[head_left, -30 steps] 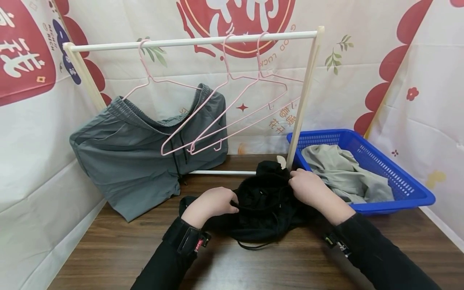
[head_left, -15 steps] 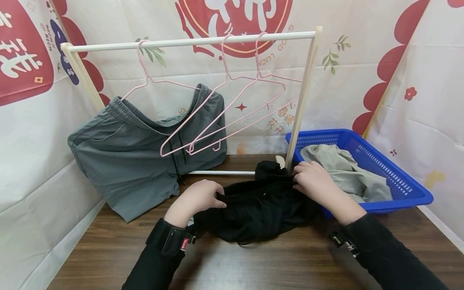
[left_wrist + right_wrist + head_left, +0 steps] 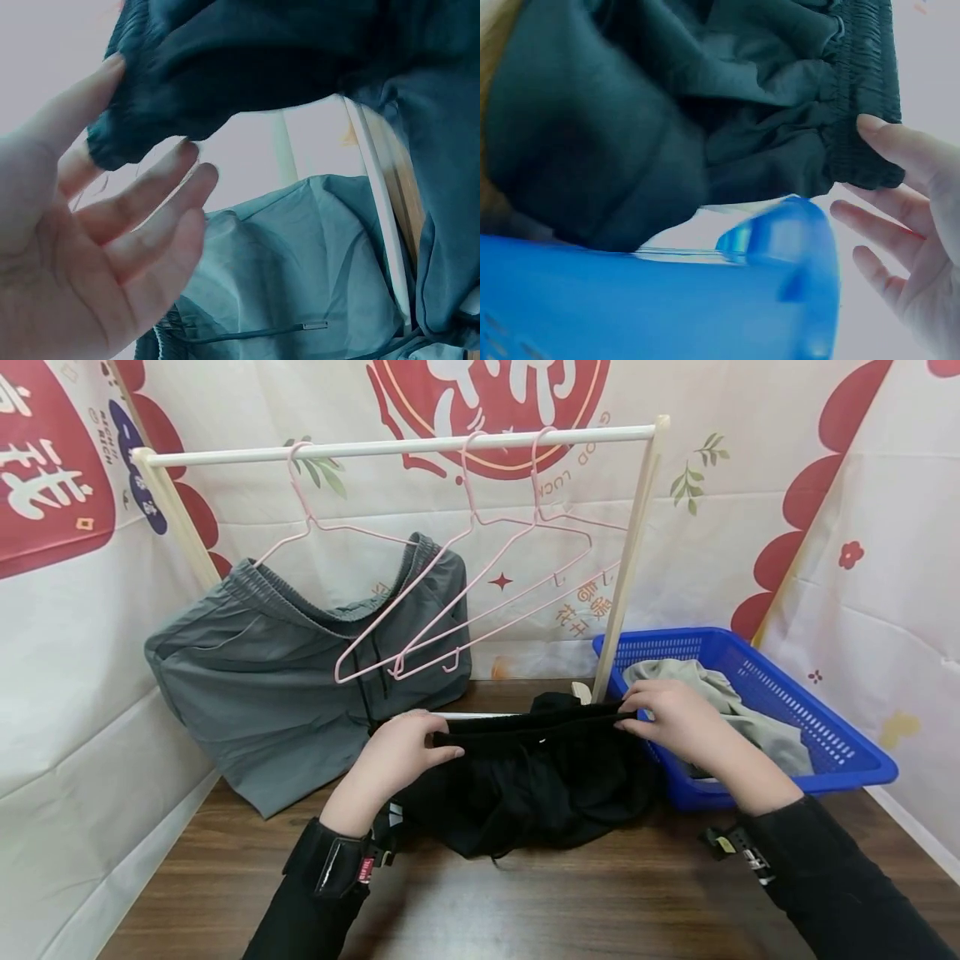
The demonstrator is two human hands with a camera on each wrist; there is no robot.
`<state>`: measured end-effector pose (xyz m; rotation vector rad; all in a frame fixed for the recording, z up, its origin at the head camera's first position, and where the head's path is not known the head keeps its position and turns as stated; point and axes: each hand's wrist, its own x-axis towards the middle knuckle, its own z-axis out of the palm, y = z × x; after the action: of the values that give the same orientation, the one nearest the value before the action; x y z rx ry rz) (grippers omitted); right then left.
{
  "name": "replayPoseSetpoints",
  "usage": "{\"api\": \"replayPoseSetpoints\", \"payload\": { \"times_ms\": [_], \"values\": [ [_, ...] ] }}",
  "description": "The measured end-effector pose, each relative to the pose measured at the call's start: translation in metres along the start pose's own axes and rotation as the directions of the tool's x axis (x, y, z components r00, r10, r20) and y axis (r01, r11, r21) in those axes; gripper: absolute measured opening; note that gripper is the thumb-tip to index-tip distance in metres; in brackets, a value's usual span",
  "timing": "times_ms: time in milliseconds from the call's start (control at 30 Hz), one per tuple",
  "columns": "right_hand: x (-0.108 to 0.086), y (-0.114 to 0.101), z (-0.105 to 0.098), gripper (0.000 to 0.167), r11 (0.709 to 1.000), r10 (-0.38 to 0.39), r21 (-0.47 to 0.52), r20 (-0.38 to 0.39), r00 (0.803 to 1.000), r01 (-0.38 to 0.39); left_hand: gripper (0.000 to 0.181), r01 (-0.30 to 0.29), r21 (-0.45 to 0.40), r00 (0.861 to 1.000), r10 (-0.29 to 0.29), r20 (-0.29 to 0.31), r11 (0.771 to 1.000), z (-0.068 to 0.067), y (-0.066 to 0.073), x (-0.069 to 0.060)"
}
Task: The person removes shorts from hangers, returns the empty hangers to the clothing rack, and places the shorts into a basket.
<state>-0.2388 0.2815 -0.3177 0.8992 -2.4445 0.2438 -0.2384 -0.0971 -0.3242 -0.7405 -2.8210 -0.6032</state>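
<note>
Pinching each one end of a gathered elastic waistband (image 3: 866,90), the left hand (image 3: 393,752) and right hand (image 3: 675,718) hold the black garment (image 3: 532,793) stretched above the wooden table (image 3: 540,902). A red tag (image 3: 366,870) on the left cuff is too small for reading. Beside, a perforated blue plastic basket (image 3: 780,689) contains crumpled grey-green cloth (image 3: 772,739). Behind, grey shorts (image 3: 277,685) hang from a pink hanger (image 3: 363,531).

The black garment (image 3: 525,793) is held by its gathered elastic waistband (image 3: 528,731), which is drawn nearly straight from side to side, a tiny pale spot near its middle. Below, the cloth bunches in loose folds over the tabletop (image 3: 585,910), roughly midway between the left and right edges.
</note>
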Motion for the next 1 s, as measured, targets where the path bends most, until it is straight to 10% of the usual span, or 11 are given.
{"api": "replayPoseSetpoints", "payload": {
  "times_ms": [333, 600, 1000],
  "values": [
    [0.0, -0.007, -0.03, 0.011, 0.951, 0.212, 0.239, -0.05, 0.976, -0.195, 0.023, 0.005, -0.191, 0.991, -0.03, -0.129, 0.982, -0.013, 0.017, -0.008],
    [0.008, -0.008, -0.054, 0.007, 0.889, 0.343, 0.324, -0.003, 0.94, -0.323, 0.018, -0.085, -0.141, 0.936, 0.031, -0.35, 0.986, -0.027, 0.03, -0.008],
    [0.029, -0.012, -0.08, 0.01, 0.924, 0.299, 0.277, -0.096, 0.949, -0.263, 0.02, -0.128, -0.096, 0.877, 0.067, -0.476, 0.987, -0.055, 0.035, 0.003]
  ]
}}
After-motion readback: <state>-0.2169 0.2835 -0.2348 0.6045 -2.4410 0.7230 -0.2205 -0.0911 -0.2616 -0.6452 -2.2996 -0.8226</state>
